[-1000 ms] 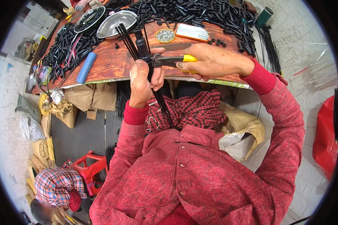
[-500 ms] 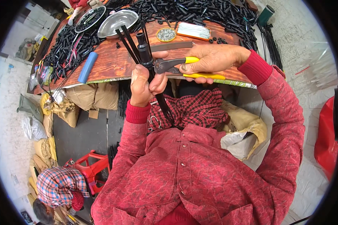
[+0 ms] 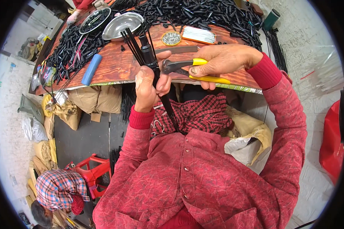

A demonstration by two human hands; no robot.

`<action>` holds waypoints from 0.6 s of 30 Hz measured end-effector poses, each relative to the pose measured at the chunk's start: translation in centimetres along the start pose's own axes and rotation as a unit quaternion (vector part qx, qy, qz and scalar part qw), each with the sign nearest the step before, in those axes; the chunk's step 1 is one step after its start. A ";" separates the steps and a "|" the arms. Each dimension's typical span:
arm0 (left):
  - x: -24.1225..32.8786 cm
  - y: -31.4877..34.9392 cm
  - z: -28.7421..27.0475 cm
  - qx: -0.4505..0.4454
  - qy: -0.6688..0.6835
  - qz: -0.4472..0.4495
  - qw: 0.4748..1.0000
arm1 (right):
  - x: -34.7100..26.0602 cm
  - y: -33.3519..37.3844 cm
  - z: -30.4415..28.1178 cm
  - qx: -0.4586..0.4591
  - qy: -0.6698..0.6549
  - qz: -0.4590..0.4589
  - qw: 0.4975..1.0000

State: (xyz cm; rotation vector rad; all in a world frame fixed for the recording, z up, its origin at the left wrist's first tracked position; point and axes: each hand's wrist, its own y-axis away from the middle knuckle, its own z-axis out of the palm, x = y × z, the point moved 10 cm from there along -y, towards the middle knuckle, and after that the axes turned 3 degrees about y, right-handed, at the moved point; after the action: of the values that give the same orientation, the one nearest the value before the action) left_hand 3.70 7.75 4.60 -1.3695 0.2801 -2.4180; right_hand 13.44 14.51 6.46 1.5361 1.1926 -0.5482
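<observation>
Pliers (image 3: 182, 64), yellow-handled, gripped in the right hand (image 3: 229, 59) I watch, head just beside the left hand (image 3: 145, 86), closed around a black fitting (image 3: 148, 55) and slim rods (image 3: 132, 45), over the near edge of the worktop (image 3: 116, 68), blue cylinder (image 3: 91, 70) farther left

The pliers (image 3: 184, 63) at 12 o'clock have bright yellow handles and a dark grey head; the rods (image 3: 135, 49) and tube (image 3: 146, 49) at 11 o'clock are black. Reddish brown with darker grain, the desk (image 3: 116, 63) has a green-and-white patterned edging (image 3: 248, 89) at 2 o'clock. A blue roll (image 3: 91, 70) lies at 10 o'clock, a silver bowl (image 3: 123, 25) at 11, a pile of black parts (image 3: 214, 15) at 1. The jacket (image 3: 210, 171) at 6 o'clock is red with faint paler veining. At 8 o'clock, a blue, orange and white plaid top (image 3: 61, 189) sits near a bright red stool (image 3: 91, 168).
</observation>
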 end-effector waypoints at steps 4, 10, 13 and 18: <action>0.0 0.1 -0.2 0.009 -0.003 0.001 1.000 | -0.5 0.9 -0.1 0.005 -0.018 0.057 0.998; 0.3 0.2 0.4 0.002 -0.025 0.009 1.000 | -1.3 1.3 -0.2 0.013 -0.009 0.093 0.996; 0.5 0.3 0.5 0.007 -0.037 0.014 0.999 | -1.5 1.3 -0.1 0.008 -0.006 0.097 0.995; 0.5 0.6 0.7 0.002 -0.079 0.016 0.997 | -1.5 1.7 0.2 -0.016 0.025 0.126 0.992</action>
State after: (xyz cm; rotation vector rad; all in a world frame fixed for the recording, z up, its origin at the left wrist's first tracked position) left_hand 4.22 7.06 5.18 -1.5325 0.2553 -2.2668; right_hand 14.40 13.82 8.37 1.6519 1.0204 -0.3228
